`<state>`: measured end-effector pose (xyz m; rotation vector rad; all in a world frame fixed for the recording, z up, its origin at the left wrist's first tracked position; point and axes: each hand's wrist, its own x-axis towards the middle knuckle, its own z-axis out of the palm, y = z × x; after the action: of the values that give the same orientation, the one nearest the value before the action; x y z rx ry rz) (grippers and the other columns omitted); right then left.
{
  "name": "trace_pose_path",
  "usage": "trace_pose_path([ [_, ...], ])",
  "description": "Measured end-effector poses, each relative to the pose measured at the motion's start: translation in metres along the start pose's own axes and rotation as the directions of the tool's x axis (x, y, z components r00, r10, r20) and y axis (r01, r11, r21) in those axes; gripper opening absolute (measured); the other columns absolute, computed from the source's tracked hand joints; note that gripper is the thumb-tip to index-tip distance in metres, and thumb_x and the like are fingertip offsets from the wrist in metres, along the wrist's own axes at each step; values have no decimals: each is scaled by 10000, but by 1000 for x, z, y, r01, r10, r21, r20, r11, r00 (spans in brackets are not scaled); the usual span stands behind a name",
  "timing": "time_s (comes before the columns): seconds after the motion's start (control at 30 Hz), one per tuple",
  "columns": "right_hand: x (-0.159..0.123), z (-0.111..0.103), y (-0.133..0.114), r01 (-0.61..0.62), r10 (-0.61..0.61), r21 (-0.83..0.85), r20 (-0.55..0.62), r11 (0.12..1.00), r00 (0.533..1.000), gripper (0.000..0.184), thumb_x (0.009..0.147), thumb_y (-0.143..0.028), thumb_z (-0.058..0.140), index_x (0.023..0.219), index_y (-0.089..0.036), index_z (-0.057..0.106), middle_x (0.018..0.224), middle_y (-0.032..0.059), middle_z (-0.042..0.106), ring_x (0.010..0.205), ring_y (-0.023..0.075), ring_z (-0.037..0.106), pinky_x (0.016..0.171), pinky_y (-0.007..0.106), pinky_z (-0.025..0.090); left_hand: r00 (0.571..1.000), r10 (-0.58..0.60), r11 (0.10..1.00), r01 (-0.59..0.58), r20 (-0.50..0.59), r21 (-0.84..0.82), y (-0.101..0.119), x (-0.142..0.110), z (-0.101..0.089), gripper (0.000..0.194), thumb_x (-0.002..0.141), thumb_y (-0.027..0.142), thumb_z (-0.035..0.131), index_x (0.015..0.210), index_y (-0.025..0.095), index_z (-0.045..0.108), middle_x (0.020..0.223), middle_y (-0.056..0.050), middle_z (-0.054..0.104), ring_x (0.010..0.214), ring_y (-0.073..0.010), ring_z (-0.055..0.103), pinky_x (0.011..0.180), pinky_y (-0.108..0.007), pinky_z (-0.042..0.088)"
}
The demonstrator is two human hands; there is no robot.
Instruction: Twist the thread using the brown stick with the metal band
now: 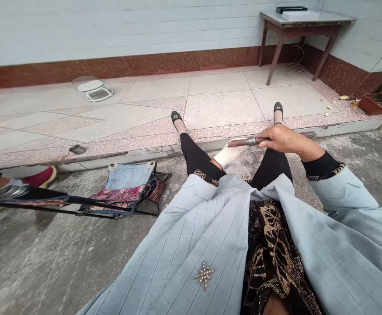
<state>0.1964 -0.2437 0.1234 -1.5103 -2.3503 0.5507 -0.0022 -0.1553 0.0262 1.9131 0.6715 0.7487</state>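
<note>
Right hand [284, 139] bare, closed around a wooden handle [237, 143], fingers wrapped over it and thumb lying along it! That handle sits out in front of the body, between the spread knees, close to level, with a coil of silvery wire [251, 141] wound about it just beside the thumb. Across to the left hand [229, 155], in a white glove, right at the free end, the handle passing over it in this view; whether those fingers grip or merely touch, I cannot tell. A reddish-brown length [309, 134] shows past the right wrist, and whether it joins the handle is unclear.

Down the legs now, black trousers, dark shoes [278, 106] planted well apart on the raised, tiled ledge [217, 103]. Light blue pinstriped jacket [194, 236], star-shaped brooch [204, 274] on its front!

Over to the left, a folding seat [128, 175] in denim and flowered cloth stands on the grey concrete, and near it another person's foot in a maroon shoe [40, 176]. Up on the ledge, a low white stool [94, 89] near the wall; at far right, a wooden counter [284, 30] bears a white box [300, 16] and a black one, and a planter [376, 105] stands in the corner
</note>
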Motion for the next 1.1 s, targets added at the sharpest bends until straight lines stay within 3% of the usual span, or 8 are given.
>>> trace_pose_path([
  [0.2, 18, 10, 15, -165, 179, 94, -177, 982, 968, 208, 876, -339, 594, 889, -160, 700, 662, 6, 522, 658, 152, 457, 646, 305, 308, 998, -12, 932, 36, 68, -361, 1, -19, 21, 359, 901, 479, 587, 879, 133, 679, 549, 40, 436, 495, -80, 330, 508, -245, 278],
  [0.3, 23, 10, 18, -169, 190, 120, -192, 978, 963, 244, 866, -348, 597, 959, -160, 721, 677, 6, 535, 672, 158, 472, 648, 304, 318, 994, -42, 927, 78, 105, -367, 1, -21, 19, 408, 917, 536, 553, 934, 150, 683, 554, 53, 382, 490, -79, 312, 483, -229, 252],
  [0.43, 22, -1, 19, -226, 238, 80, -228, 971, 944, 258, 876, -363, 600, 938, -154, 738, 678, 19, 546, 667, 162, 474, 647, 310, 327, 989, -96, 970, 119, 116, -214, -5, -26, 15, 407, 947, 528, 482, 945, 170, 676, 612, 28, 453, 535, -98, 408, 509, -218, 330],
  [0.6, 23, 0, 24, -383, 332, -180, -262, 906, 906, 315, 923, -353, 576, 1101, -159, 748, 890, 125, 681, 827, 242, 588, 703, 343, 367, 993, 35, 973, -60, 113, 223, -6, -33, 10, 291, 963, 369, 460, 937, 200, 695, 767, -17, 659, 687, -157, 569, 695, -270, 415],
  [0.8, 30, 30, 25, -332, 421, -512, 66, 793, 905, 320, 919, -277, 567, 1109, -100, 753, 1086, 235, 714, 977, 337, 654, 732, 379, 401, 986, 132, 743, -168, 104, 648, 4, -20, -4, 216, 929, 329, 537, 947, 227, 726, 804, -59, 703, 731, -204, 605, 694, -284, 372],
  [0.87, 27, 32, 22, -222, 380, -450, 297, 865, 876, 242, 877, -234, 610, 1020, -136, 778, 966, 169, 736, 882, 276, 660, 702, 346, 400, 986, 129, 734, -169, 110, 658, 5, -11, -9, 218, 927, 332, 537, 935, 228, 728, 775, -52, 691, 706, -199, 594, 682, -282, 366],
  [0.97, 16, 24, 19, -98, 142, -108, 562, 989, 815, 179, 846, -244, 625, 925, -196, 778, 747, 36, 686, 703, 177, 592, 646, 293, 380, 982, 133, 827, -184, 134, 531, 1, 1, -15, 201, 905, 331, 558, 893, 221, 725, 799, -36, 696, 745, -197, 605, 719, -285, 393],
  [1.1, 2, 4, 21, -51, -41, 277, 317, 959, 947, 246, 830, -348, 631, 988, -214, 765, 742, -18, 628, 679, 137, 510, 639, 270, 349, 994, 60, 989, -72, 97, 130, -12, 2, -8, 252, 906, 371, 542, 864, 172, 691, 766, -33, 658, 702, -158, 573, 688, -274, 421],
])
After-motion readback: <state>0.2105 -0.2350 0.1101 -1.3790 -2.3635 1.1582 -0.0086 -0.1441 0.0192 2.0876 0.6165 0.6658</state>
